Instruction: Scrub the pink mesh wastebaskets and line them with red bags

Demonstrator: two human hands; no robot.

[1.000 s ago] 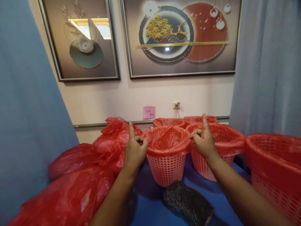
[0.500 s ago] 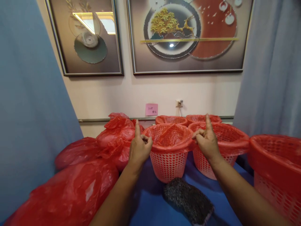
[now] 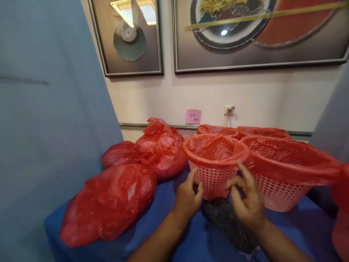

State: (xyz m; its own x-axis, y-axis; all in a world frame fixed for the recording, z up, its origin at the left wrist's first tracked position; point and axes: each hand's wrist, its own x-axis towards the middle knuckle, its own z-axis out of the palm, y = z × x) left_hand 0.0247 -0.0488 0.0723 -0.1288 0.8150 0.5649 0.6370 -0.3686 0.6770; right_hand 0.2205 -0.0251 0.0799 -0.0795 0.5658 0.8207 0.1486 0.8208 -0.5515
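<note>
On the blue tabletop lies a dark, glossy, lumpy bundle (image 3: 227, 222), perhaps a bag of black material; its kind is unclear. My left hand (image 3: 189, 193) hovers just left of it, holding nothing, thumb and index finger apart and the other fingers curled. Over the bundle's right part is my right hand (image 3: 247, 200), index finger stretched out and thumb apart, also holding nothing; it hides some of the bundle. Behind both hands stands a pink perforated basket (image 3: 211, 180) lined with a red plastic bag. A similar lined basket (image 3: 280, 191) stands to its right.
Filled, tied red plastic bags (image 3: 114, 203) lie at the left of the blue table (image 3: 152, 222). More lined baskets (image 3: 263, 131) stand behind and at the right edge. A pink note (image 3: 193, 116) and a socket (image 3: 229, 111) are on the wall, between blue curtains (image 3: 54, 109).
Both hands have come down and closer together from upright pointing poses, toward the dark bundle. Their fingers have loosened. The view has shifted left and down.
</note>
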